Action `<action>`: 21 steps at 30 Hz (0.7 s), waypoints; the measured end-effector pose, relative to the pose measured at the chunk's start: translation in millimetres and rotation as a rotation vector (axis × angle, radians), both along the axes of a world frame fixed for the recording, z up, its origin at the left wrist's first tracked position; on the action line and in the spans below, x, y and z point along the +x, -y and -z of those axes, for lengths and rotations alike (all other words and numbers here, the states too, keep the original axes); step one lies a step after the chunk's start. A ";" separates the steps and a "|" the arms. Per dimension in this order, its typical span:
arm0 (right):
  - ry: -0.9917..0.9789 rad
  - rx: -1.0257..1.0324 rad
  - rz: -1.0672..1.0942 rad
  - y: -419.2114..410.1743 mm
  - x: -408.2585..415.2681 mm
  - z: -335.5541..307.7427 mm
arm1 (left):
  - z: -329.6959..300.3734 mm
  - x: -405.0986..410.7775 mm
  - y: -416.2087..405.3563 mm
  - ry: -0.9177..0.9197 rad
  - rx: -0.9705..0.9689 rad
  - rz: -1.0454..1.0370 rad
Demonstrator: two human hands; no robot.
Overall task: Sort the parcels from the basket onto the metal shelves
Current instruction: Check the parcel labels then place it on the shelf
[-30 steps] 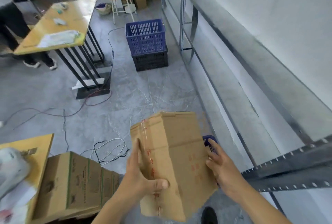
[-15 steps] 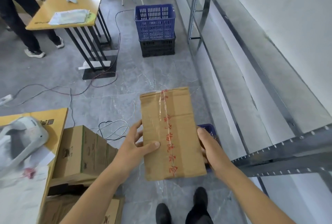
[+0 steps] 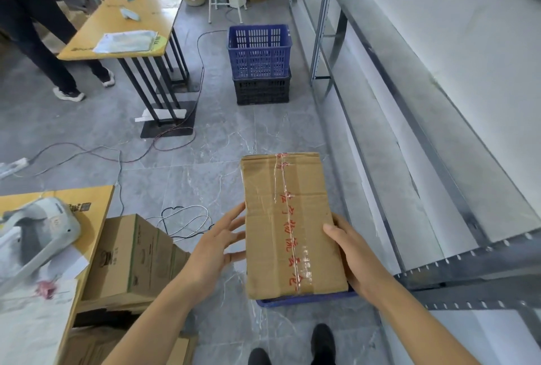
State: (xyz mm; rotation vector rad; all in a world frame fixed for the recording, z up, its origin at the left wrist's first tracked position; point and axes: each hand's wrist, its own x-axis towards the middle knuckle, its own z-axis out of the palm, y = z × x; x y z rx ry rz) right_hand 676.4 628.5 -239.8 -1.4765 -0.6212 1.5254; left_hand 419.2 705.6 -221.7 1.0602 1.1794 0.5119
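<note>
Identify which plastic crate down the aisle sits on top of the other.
The blue crate is on top; the black crate beneath it rests on the floor, beside the metal shelves.

A flat rectangular brown cardboard parcel lies broad face up, long axis pointing away from the person, sealed down its middle by clear tape with red handwritten characters along it. Its near end sits over the rim of a blue plastic basket, which it mostly hides. The long grey metal shelves run along the right side, just beside the parcel.
</note>
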 end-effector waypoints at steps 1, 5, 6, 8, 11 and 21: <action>-0.004 0.007 0.002 0.8 2.5 0.2 | -1.6 1.8 0.2 -0.004 0.022 0.005; 0.002 0.058 0.064 6.5 9.2 3.8 | 2.7 4.9 3.6 -0.095 0.189 0.006; -0.008 0.074 0.094 7.7 9.1 3.5 | 2.9 3.5 5.2 -0.123 0.211 -0.004; -0.035 0.098 0.136 9.4 6.8 1.4 | -2.4 1.2 10.4 -0.167 0.197 -0.020; -0.076 0.079 0.154 10.0 1.7 4.7 | -9.0 -8.1 15.9 -0.089 0.056 -0.038; 0.381 0.114 -0.121 9.8 7.9 -0.6 | -22.2 -20.8 38.0 -0.050 0.028 -0.082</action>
